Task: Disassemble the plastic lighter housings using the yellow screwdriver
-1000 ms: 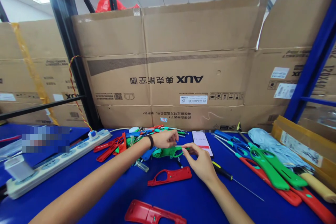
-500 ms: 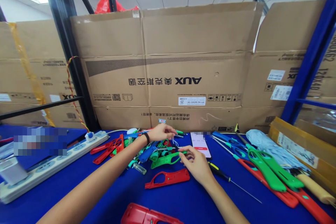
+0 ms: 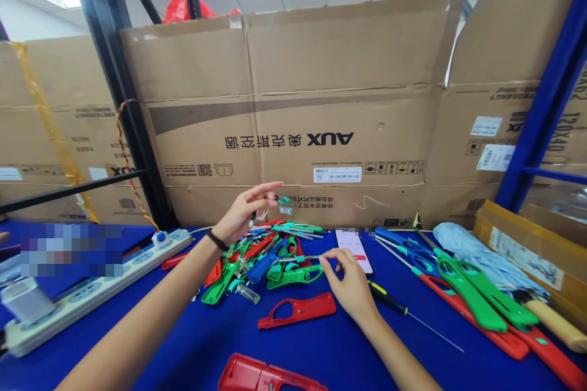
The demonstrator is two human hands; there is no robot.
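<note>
Left Hand Rises From Pile of Coloured Parts

Along the right edge of a blue worktop (image 3: 183,348), a taped cardboard box (image 3: 527,250) is standing beside a crumpled pale-blue bundle (image 3: 486,259); the contents of both are staying out of sight. The left hand (image 3: 250,211), down over the pile (image 3: 263,250) half a second earlier, is now hanging higher and farther left, fingers partly curled, pinching a small teal part (image 3: 284,200). The right hand (image 3: 347,278) is keeping nearly the same place, thumb and fingers almost meeting at the right end of a green casing (image 3: 296,277); whether they are gripping it, one cannot tell. That casing is lying at the pile's front, toward the middle of the back edge. Nearer the front edge, two red casings, one (image 3: 312,307) behind the other (image 3: 250,372), are lying apart.
</note>
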